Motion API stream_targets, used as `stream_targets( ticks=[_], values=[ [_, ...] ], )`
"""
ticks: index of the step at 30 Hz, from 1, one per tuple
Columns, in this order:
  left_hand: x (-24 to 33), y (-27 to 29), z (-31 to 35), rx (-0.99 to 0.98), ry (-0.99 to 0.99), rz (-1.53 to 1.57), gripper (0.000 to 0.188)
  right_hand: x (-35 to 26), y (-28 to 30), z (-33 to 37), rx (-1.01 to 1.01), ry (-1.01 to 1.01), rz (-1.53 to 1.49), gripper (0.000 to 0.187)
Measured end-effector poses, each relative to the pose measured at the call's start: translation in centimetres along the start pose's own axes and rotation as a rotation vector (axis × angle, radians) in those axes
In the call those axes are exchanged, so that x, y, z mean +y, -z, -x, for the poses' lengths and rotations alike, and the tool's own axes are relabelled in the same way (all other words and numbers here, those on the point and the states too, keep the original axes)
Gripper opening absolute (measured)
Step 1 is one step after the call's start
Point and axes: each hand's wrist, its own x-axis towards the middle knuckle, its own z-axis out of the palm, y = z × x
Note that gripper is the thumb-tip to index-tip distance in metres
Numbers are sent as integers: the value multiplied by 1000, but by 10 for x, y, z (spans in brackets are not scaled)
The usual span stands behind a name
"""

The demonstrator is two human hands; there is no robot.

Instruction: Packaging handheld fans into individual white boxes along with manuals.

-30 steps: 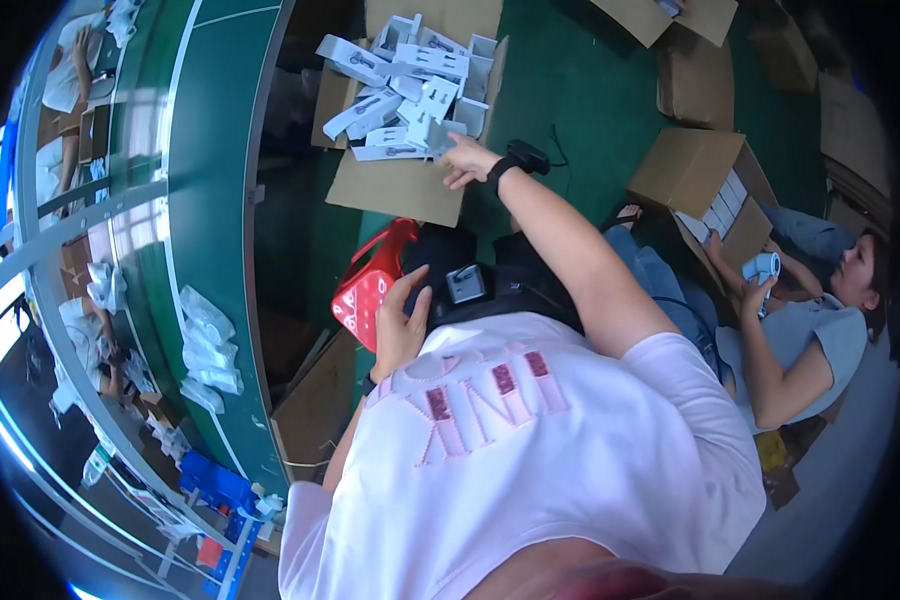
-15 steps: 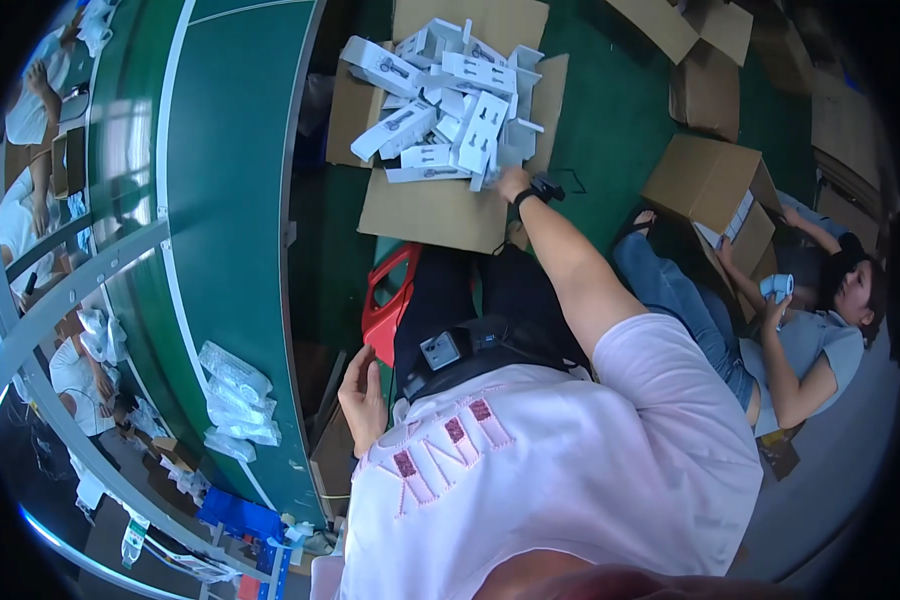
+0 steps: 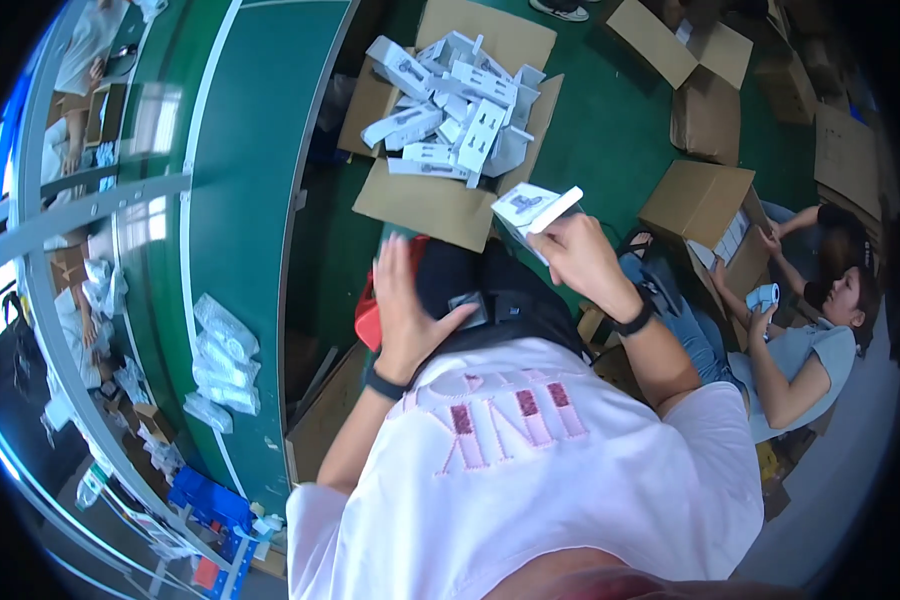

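Observation:
Pinched in my right hand (image 3: 578, 258) is a small white cardboard box (image 3: 532, 207) with a dark printed picture and an end flap standing up. It hangs over my lap, just off the near flap of a big brown carton (image 3: 425, 207). My left hand (image 3: 407, 310) is raised with fingers stretched and thumb apart, holding nothing, in front of a red plastic thing (image 3: 368, 318), perhaps a stool. A heap of similar white boxes (image 3: 450, 112), several with open flaps, fills the carton.
On my left runs a green table (image 3: 245, 200) bearing clear bubble-wrap packets (image 3: 225, 360), with a grey metal frame (image 3: 120, 195) beyond. To my right a seated co-worker (image 3: 785, 370) holds a light blue object (image 3: 763, 297) beside another brown carton (image 3: 695, 200). More cartons (image 3: 705, 120) stand at the far right.
My right hand has drawn back from the carton toward my lap, now with a white box in it. My left hand has risen and spread its fingers.

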Motion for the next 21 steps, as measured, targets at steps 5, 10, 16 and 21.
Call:
stream_targets(
  ticks=[5, 10, 16, 21],
  values=[
    [30, -13, -10, 353, -427, 43, 104, -89, -3, 81, -220, 213, -483, 21],
    [20, 27, 38, 379, -84, 584, 103, -120, 2, 128, -301, 546, -370, 47],
    [-13, 65, 133, 494, 59, 432, 104, -117, -10, 164, -239, 561, -342, 47],
    [-35, 97, 155, 641, -93, 306, 102, -111, -34, 161, -397, 437, -341, 45]
  ],
)
